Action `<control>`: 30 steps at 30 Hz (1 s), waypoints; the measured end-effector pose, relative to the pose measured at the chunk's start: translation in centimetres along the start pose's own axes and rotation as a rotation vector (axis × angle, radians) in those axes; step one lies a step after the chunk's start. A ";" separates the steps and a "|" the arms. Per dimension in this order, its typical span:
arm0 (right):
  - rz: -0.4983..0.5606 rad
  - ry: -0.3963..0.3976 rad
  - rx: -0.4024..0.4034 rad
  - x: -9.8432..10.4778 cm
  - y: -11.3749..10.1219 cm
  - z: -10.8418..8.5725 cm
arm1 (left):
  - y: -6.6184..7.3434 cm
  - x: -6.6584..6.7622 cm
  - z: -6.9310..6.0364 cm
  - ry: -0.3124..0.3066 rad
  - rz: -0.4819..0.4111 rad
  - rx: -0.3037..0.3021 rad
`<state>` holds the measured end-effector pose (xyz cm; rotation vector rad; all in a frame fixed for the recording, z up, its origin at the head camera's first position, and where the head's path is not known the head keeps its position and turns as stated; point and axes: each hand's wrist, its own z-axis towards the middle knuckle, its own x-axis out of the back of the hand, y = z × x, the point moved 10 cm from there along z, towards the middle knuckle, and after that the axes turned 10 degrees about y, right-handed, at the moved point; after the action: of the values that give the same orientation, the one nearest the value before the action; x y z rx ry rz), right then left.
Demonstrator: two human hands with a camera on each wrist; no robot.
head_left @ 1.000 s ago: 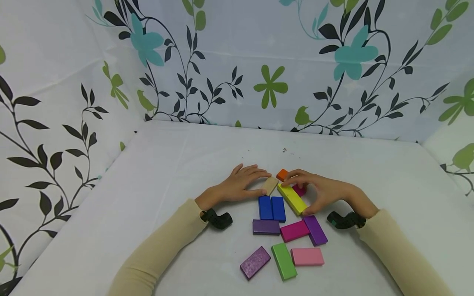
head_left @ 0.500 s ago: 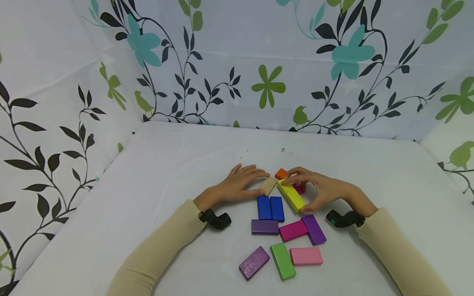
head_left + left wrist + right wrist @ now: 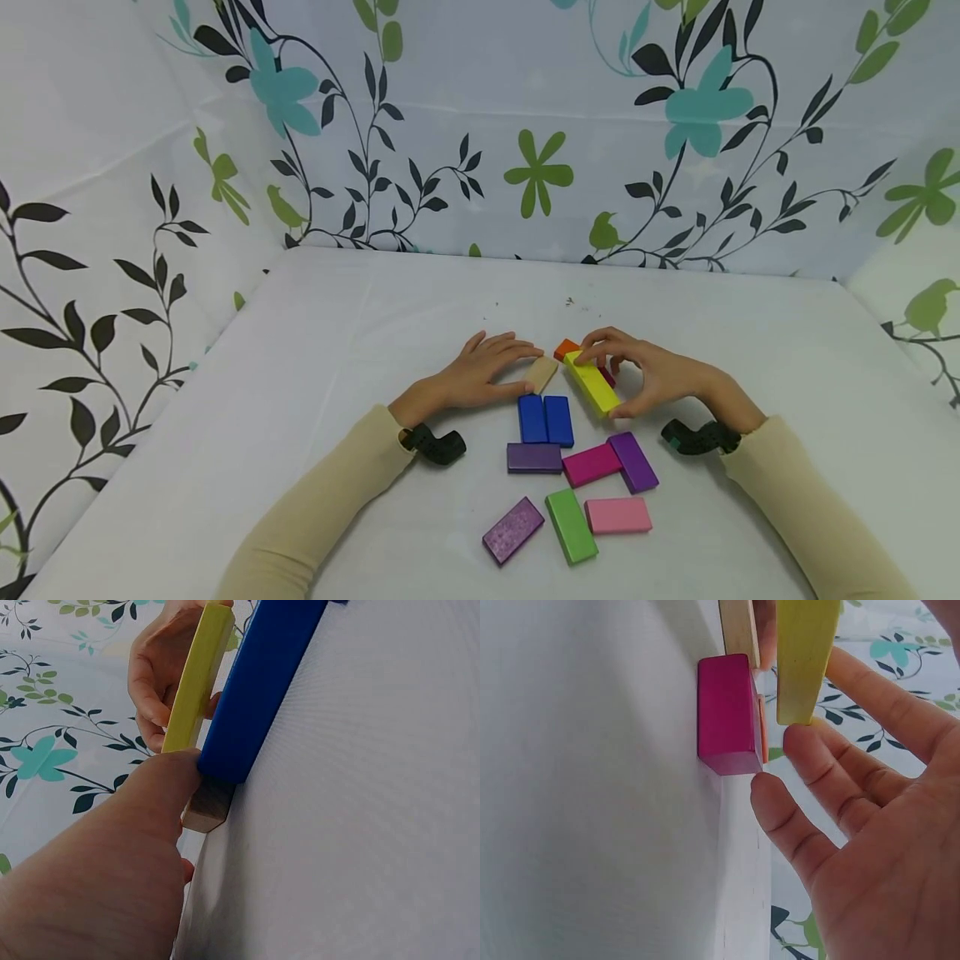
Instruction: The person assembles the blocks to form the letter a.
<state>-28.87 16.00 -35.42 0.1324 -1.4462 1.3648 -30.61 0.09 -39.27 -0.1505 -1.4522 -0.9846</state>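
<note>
My left hand (image 3: 483, 371) lies at the plain wooden block (image 3: 542, 375), with thumb and forefinger at its two ends. My right hand (image 3: 660, 371) grips a yellow block (image 3: 592, 385) by its ends, thumb at the near end. In the left wrist view the yellow block (image 3: 199, 682) is held off the table, beyond a blue block (image 3: 262, 682). Under the right hand, a magenta block (image 3: 726, 712) sits on the table, mostly covered in the head view. An orange block (image 3: 564, 348) lies just beyond the yellow one, partly hidden.
Nearer the person lie two blue blocks (image 3: 532, 419) side by side, a dark purple block (image 3: 534, 458), a second magenta block (image 3: 592, 464) and a violet block (image 3: 633, 462). Closest are a speckled purple block (image 3: 513, 531), a green block (image 3: 572, 527) and a pink block (image 3: 618, 516).
My right hand has raised the yellow block and shifted it slightly away from the person, now covering more of the orange and magenta blocks. The left hand keeps its place at the wooden block.
</note>
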 end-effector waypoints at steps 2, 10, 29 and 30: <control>0.008 0.006 0.000 0.2 0.1 0.0 | 0.1 0.1 0.0 0.003 -0.004 -0.004; 0.034 0.032 -0.044 0.8 1.1 -0.3 | 0.0 0.0 0.0 -0.005 0.002 -0.001; 0.017 0.160 -0.103 3.0 3.4 -1.7 | 0.1 -0.1 0.1 -0.002 -0.006 -0.012; 0.010 0.168 -0.107 3.1 3.5 -1.8 | 0.1 -0.1 0.1 -0.001 -0.006 -0.014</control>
<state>-31.49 20.30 -35.84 -0.0579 -1.3764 1.2719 -30.58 0.24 -39.36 -0.1571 -1.4477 -0.9994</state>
